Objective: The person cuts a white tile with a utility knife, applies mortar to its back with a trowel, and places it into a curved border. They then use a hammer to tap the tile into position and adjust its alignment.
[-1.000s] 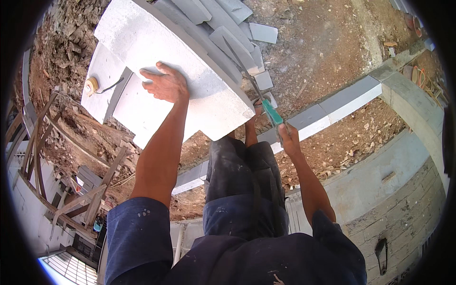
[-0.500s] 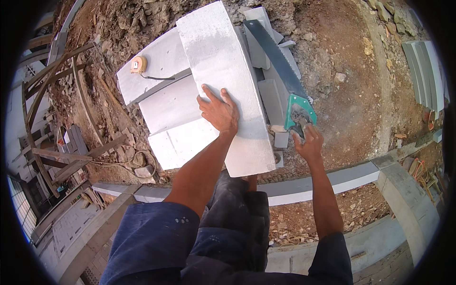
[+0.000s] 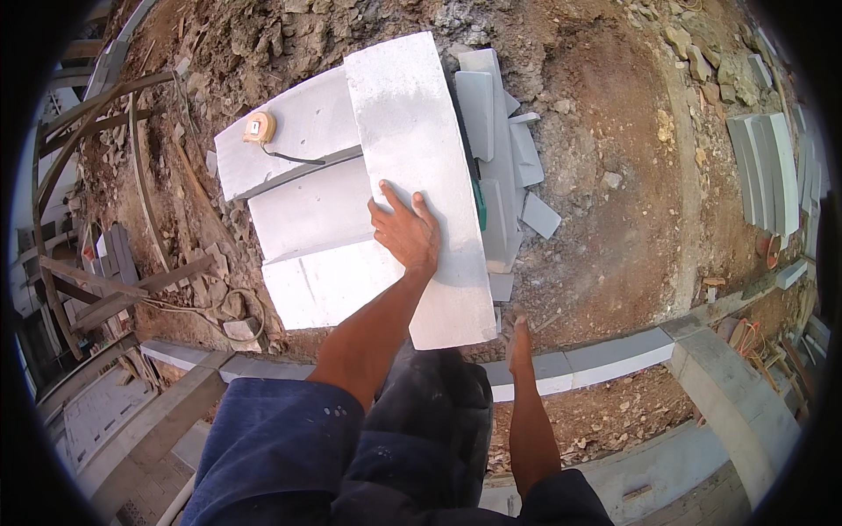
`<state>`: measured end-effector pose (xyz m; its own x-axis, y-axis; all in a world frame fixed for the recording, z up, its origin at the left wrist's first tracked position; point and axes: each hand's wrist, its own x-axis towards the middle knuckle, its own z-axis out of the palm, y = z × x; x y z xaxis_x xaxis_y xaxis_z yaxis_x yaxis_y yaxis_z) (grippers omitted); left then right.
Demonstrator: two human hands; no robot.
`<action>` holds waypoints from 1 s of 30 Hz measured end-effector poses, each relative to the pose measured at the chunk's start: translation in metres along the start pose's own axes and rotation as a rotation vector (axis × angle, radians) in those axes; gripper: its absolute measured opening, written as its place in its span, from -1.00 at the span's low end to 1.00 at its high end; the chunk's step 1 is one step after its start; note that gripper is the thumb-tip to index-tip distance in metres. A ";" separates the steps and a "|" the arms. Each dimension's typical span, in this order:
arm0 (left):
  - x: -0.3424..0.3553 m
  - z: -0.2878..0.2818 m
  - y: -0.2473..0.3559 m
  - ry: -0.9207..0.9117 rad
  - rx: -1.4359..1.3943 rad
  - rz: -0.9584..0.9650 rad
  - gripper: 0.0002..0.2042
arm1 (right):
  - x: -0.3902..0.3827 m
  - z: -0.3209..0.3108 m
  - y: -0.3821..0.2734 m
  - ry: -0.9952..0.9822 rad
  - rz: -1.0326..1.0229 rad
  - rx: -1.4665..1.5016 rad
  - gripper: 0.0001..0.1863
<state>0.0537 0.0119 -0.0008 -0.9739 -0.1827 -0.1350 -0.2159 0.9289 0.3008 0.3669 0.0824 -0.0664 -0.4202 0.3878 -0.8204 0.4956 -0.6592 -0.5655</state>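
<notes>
My left hand (image 3: 408, 228) lies on a long, pale block (image 3: 412, 114), fingers spread over its upper face. That block rests crosswise over other pale blocks (image 3: 307, 202). Empty, my right hand (image 3: 519, 340) is beside the block's near right corner, seen edge-on with its fingers extended. A handsaw (image 3: 480, 209) sits along the block's right side. Only part of its green handle and a strip of dark blade show; the rest is hidden by the block. A yellow tape measure (image 3: 260, 128) with a dark strap sits on the far left block.
Thin grey offcuts (image 3: 502, 184) lie to the right of the blocks. Farther right, a stack of slabs (image 3: 761, 175) stands on the dirt. A low block wall (image 3: 614, 355) crosses in front of me, and wooden framing (image 3: 132, 167) stands at the left.
My right hand has let go of the saw and moved nearer to me and left. The saw now sits against the block's right side. My left hand remains on the block.
</notes>
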 end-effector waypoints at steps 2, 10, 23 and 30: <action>0.000 -0.002 -0.002 0.008 -0.023 -0.004 -0.35 | -0.009 0.004 0.029 -0.069 0.020 0.135 -0.25; 0.003 -0.006 -0.018 0.037 -0.371 0.083 -0.24 | 0.005 0.059 0.034 -0.228 -0.262 0.498 -0.28; -0.030 -0.043 -0.126 -0.792 -1.394 -0.365 -0.11 | -0.062 0.087 0.038 -0.037 -0.118 0.637 -0.41; -0.067 -0.093 -0.126 -0.936 -1.271 -0.352 0.03 | -0.153 0.071 -0.016 0.021 -0.002 0.486 -0.40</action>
<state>0.1393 -0.1228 0.0583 -0.5867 0.3743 -0.7181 -0.7870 -0.0548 0.6145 0.3693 -0.0116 0.0741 -0.4032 0.3989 -0.8236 0.0804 -0.8810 -0.4662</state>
